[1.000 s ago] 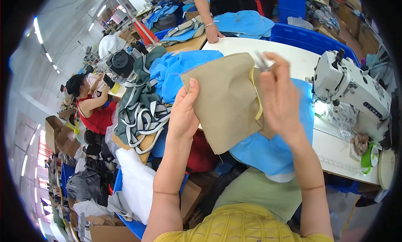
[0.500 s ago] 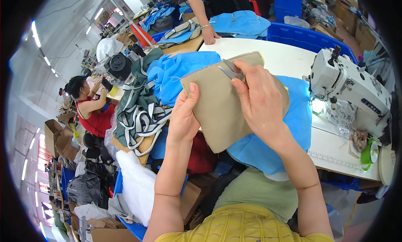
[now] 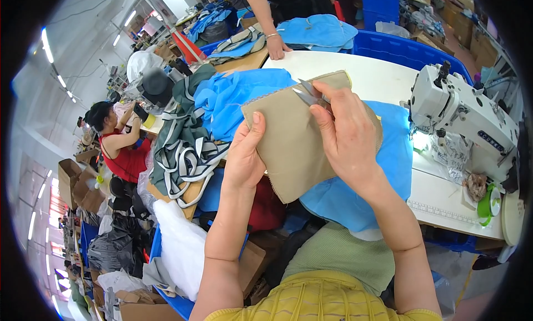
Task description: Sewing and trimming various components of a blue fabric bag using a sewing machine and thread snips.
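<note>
My left hand grips the left side of a tan fabric piece with a stitched edge, thumb on the front face. My right hand is closed on small metal snips, whose blades lie over the upper part of the tan piece, near its top edge. A bit of yellow edging shows at the piece's right side. Beneath it, a light blue fabric lies on the white tabletop and hangs over the front edge.
A white sewing machine stands right. Crumpled blue cloth, grey-green straps and a bin of white padding lie left. A blue bin is behind. A co-worker's hand rests at the far edge; another person works left.
Since a second ago, my right hand has moved left with the snips, from the piece's right edge onto its upper middle. In the last half second it has barely moved.
</note>
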The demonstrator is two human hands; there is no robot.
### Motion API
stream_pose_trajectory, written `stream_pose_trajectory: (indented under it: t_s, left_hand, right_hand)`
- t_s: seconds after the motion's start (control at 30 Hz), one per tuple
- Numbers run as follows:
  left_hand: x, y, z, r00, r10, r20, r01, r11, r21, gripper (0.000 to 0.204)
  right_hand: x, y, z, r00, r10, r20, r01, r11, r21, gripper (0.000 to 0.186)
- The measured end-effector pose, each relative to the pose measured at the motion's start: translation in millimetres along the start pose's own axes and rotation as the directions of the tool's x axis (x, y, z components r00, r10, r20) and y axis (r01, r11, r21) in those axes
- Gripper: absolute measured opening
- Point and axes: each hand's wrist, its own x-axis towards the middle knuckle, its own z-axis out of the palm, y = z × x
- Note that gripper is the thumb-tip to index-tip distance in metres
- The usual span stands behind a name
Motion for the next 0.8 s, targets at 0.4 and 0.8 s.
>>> stream_pose_trajectory:
  t_s: [0.4, 0.8]
  left_hand:
    - [-0.6, -3.6, 5.4, 0.999, -0.030, -0.014, 0.030, 0.999, 0.020, 0.042]
    - [28.2, 52.4, 34.0, 0.770, 0.575, -0.275, -0.387, 0.765, 0.515, 0.039]
  right_hand:
    - [1.8, -0.6, -6.3, 0.998, -0.062, -0.019, 0.061, 0.997, -0.054, 0.028]
    - [-5.5, 13.7, -11.2, 0.969, 0.204, -0.137, -0.161, 0.948, 0.276, 0.025]
